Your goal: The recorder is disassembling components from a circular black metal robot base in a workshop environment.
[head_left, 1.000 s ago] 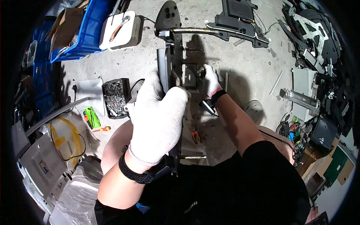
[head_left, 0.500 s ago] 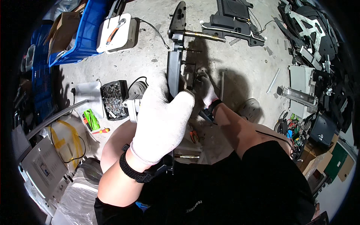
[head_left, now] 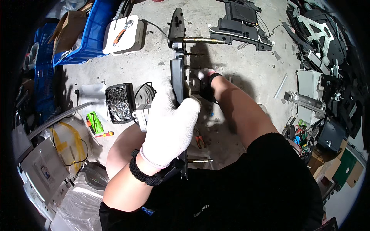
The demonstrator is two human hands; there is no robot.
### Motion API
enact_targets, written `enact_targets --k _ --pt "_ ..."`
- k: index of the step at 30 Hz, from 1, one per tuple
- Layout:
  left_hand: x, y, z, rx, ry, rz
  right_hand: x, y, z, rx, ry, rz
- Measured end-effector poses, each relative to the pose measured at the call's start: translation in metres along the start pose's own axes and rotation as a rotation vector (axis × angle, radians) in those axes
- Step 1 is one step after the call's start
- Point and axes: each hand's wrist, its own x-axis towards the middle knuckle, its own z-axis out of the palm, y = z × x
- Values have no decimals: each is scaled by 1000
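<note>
My left hand [head_left: 171,127], in a white knit glove, is wrapped round a long black bar [head_left: 177,79] of an upright metal frame between my legs. A dark rounded plate [head_left: 177,25] tops this frame, and a brassy, greasy rod [head_left: 204,40] sticks out rightward below it. Another such rod [head_left: 200,160] shows at the frame's near end. My right hand [head_left: 206,72], also gloved, reaches low on the frame's right side. Its fingers are mostly hidden, so what they touch does not show. Orange-handled pliers [head_left: 199,141] lie on the floor beneath.
Left of the frame are a black tray of screws [head_left: 119,103], a green tool pack [head_left: 93,122] and a screwdriver [head_left: 104,134]. An adjustable wrench [head_left: 123,32] rests on a white box beside a blue crate [head_left: 83,48]. Dark machine parts [head_left: 241,27] lie far right; scrap lines the right side.
My right hand has moved farther away and slightly left, deeper behind the frame, with the forearm stretched out more. The frame's top has tipped slightly nearer; my left hand keeps its grip.
</note>
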Motion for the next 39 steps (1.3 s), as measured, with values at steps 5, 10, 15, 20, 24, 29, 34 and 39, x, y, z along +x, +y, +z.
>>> enact_targets --k 5,10,15,20,24,29,34,39 --pt "3 -1 2 111 -34 60 -3 19 -17 -241 103 -228" --pt "0 -12 8 238 30 86 0 27 -12 -340 209 -283" --pt "0 8 7 -93 -7 -39 6 39 -1 -426 301 -345" --pt "6 12 -3 -79 46 -71 -7 77 57 -219 695 -463" --pt "11 11 -1 -95 32 -44 -27 94 51 -113 718 -325" --pt "21 20 3 -49 4 33 -6 106 34 -61 818 -550" --pt "18 15 3 -139 46 -32 -17 157 22 -219 636 -557" --pt "12 17 -4 -79 24 -22 -19 139 15 -440 415 -457"
